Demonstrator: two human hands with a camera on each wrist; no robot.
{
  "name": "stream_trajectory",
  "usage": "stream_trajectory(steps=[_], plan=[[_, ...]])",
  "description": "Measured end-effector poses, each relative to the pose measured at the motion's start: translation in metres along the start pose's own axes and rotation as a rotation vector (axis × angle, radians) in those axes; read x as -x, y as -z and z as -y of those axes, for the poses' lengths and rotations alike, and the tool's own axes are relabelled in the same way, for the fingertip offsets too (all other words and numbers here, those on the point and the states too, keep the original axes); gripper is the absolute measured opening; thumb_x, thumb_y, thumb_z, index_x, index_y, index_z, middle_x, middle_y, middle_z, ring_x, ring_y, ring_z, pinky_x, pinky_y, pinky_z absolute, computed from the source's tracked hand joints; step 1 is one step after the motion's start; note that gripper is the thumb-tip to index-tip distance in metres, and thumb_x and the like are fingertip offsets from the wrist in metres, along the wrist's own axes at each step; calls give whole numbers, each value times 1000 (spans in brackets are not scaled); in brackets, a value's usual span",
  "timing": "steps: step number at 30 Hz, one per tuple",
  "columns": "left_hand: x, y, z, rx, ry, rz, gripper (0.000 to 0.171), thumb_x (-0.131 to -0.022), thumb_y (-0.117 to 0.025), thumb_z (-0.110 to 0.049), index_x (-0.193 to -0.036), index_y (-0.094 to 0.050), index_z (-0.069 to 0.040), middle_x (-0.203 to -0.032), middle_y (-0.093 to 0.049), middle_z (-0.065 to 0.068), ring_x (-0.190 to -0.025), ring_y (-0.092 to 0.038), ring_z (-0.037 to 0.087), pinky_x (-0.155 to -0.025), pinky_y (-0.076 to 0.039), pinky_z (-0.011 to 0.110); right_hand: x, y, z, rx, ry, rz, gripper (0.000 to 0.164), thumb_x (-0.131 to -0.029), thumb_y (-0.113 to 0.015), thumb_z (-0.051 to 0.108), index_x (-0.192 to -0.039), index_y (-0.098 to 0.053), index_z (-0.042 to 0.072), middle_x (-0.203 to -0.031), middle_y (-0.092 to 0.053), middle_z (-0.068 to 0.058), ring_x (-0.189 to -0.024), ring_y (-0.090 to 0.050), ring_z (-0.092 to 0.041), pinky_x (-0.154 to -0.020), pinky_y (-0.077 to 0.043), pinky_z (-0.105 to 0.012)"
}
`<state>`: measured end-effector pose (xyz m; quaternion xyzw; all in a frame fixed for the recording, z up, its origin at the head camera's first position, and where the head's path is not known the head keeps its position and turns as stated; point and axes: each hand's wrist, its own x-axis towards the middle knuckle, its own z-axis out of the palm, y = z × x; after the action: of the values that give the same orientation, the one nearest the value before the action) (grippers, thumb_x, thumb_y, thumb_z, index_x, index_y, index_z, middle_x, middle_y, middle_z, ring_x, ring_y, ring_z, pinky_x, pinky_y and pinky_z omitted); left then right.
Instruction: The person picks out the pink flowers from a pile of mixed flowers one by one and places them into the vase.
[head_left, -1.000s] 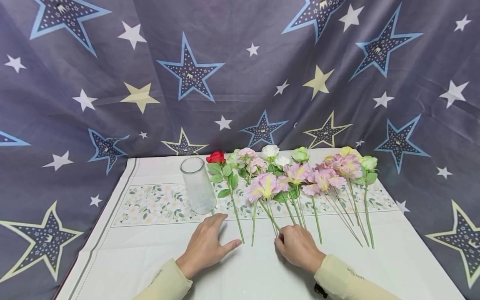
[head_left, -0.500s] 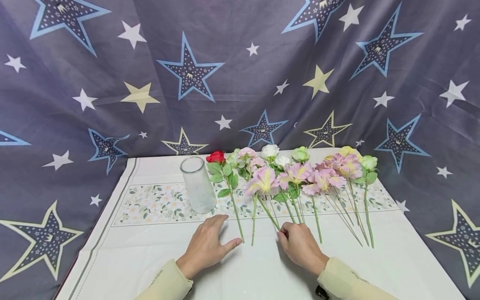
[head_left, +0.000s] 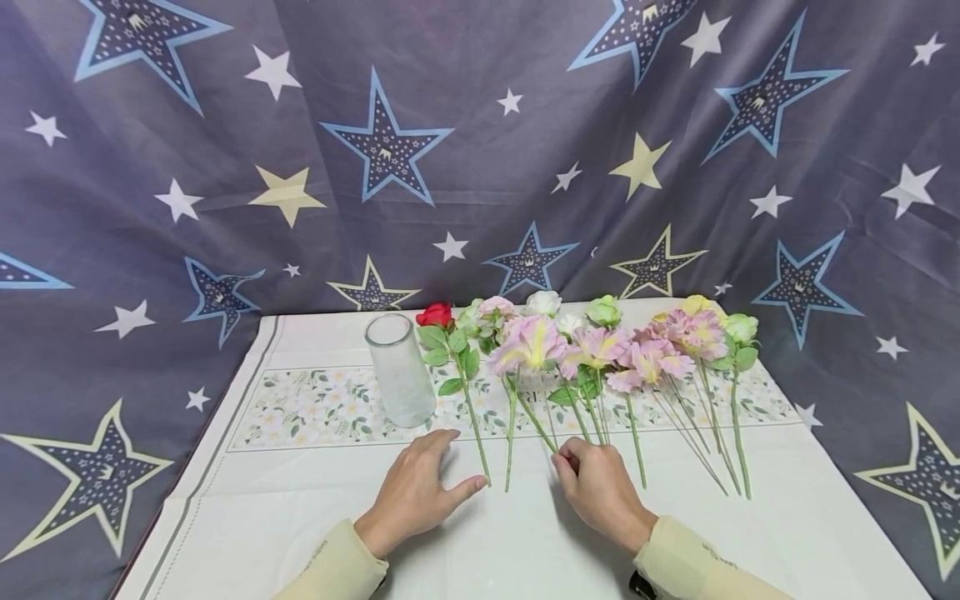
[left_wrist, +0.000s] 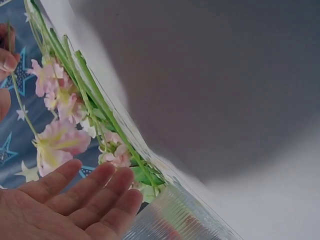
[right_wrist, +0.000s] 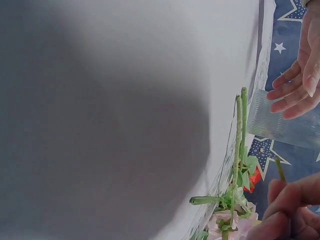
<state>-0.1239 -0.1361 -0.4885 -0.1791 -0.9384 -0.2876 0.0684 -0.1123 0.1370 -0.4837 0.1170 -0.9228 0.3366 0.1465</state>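
With the left grip (head_left: 417,485) relaxed near the vase (head_left: 403,379), the right grip (head_left: 600,490), pinching the pink flower (head_left: 531,342) by its stem (right_wrist: 280,170), should raise it gently, petals clear of neighbouring blooms (head_left: 596,346).

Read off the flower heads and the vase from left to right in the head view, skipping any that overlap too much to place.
Glass vase → red rose → pink-and-yellow flower whose stem the right hand pinches → rear green rose → pale green rose at the far right.
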Motion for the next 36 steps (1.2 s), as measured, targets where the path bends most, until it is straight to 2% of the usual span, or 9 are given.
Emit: stream_trajectory(steps=[12,20,25,32,36], plan=[[-2,-3,-7,24,2,-6,77,-85,-76,-61,-137,-62,-6,-135,-65,15,-128,-59,36,-106,-47,55,-1,-2,5,-54,101,-75,22,-88,-79,0,-74,-67,13,-59,-52,18,-49,-42,6,-44,-38,-16],[-6,-6,-18,106,16,-28,74,-88,-73,-61,-136,-63,-6,-134,-66,13,-126,-60,34,-102,-50,53,0,-5,10,-75,174,-76,21,-87,-79,0,-76,-68,14,-59,-48,20,-49,-39,8,-43,-36,-14],[-11,-8,-25,185,9,-49,65,-91,-73,-56,-135,-64,-9,-126,-70,9,-117,-65,27,-96,-53,49,2,-6,16,-75,205,-81,21,-86,-80,0,-76,-68,14,-60,-49,19,-50,-39,8,-44,-36,-12],[-24,-12,-33,375,-4,-83,41,-95,-74,-42,-119,-71,-10,-108,-74,4,-100,-71,28,-88,-57,47,6,-9,21,-96,228,-78,19,-85,-81,1,-77,-70,13,-61,-52,18,-52,-41,9,-46,-37,-11],[-31,-14,-38,451,-3,-122,31,-96,-74,-37,-111,-73,-10,-97,-74,-1,-89,-72,18,-83,-59,39,7,-12,22,-103,265,-93,21,-83,-83,-1,-77,-69,14,-61,-52,18,-53,-41,10,-47,-37,-10]])
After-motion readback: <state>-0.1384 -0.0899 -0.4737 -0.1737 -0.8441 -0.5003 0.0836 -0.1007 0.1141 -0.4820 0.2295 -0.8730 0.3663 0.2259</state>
